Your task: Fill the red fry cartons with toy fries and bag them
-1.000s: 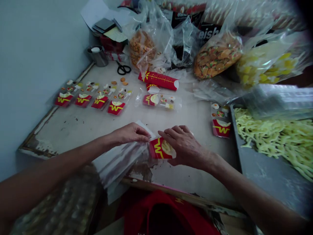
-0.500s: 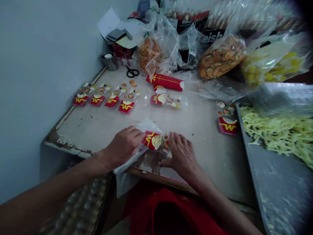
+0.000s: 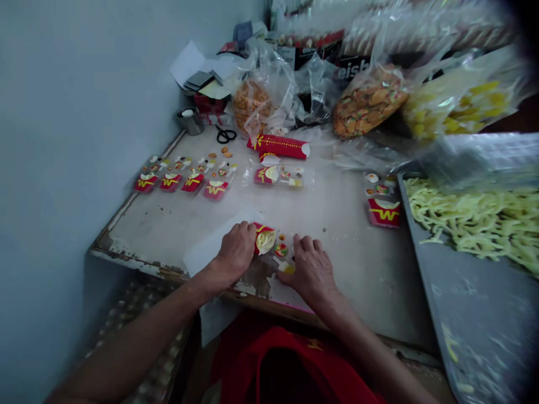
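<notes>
A clear plastic candy pack (image 3: 281,250) lies near the table's front edge, with a red fries-style carton marked with a yellow W at its left end and small food-shaped sweets to the right. My left hand (image 3: 237,247) is closed on the carton end, its fingers curled. At the other end my right hand (image 3: 313,268) grips the pack between thumb and fingers; part of the pack is hidden under it. A translucent whitish plastic sheet (image 3: 202,247) spreads beneath my left hand and hangs over the edge.
Several similar packs (image 3: 170,180) stand in a row at left, another pack (image 3: 384,212) at right. Behind lie a bagged pack (image 3: 266,175), a red carton sleeve (image 3: 280,147), scissors (image 3: 226,134) and bags of sweets (image 3: 370,101). A metal tray (image 3: 455,292) holds pale strips.
My left hand has shifted right and curled further over the carton end. The right hand stays at the pack's other end. The camera view has turned slightly.
</notes>
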Action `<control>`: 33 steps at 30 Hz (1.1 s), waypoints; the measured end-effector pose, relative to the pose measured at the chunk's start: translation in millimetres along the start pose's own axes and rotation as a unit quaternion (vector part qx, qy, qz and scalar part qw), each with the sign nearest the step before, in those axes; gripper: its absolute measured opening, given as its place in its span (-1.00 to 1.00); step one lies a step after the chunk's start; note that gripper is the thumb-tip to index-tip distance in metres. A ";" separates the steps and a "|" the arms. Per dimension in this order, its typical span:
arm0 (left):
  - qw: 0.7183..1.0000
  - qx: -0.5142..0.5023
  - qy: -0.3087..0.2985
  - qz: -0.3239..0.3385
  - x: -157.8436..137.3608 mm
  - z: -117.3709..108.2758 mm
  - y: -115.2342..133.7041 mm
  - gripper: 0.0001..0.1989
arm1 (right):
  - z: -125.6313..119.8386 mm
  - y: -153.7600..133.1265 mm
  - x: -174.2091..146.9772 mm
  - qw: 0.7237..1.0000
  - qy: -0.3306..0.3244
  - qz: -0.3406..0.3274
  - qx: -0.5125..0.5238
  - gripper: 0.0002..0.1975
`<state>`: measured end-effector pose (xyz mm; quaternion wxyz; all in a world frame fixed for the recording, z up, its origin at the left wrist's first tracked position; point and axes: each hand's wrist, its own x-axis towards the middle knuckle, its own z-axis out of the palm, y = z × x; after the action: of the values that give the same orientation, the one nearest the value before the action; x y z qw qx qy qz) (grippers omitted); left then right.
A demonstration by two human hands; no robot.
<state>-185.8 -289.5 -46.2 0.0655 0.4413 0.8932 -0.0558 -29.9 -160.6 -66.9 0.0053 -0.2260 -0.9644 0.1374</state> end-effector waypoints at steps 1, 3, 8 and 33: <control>1.000 0.008 -0.006 -0.002 2.5 -0.8 1.6 -0.73 | 0.3 0.5 -0.1 1.000 -0.006 0.003 0.003 -0.19; 1.000 0.008 -0.007 -0.004 6.3 -2.8 4.8 -0.74 | -0.2 0.9 0.0 1.000 -0.018 0.008 0.011 -0.18; 0.992 -0.100 0.062 0.049 0.1 -11.3 29.6 -0.79 | -13.7 -4.5 -0.3 0.999 -0.014 0.005 0.039 -0.15; 0.930 -0.285 0.232 0.016 -18.9 -15.3 89.2 -0.81 | -1.6 -8.8 21.6 0.567 -0.148 0.218 0.781 -0.70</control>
<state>-104.5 -247.9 -31.8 -0.0198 0.4192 0.8545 0.3061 -53.0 -158.3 -64.1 0.0072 -0.3135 -0.3907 0.8655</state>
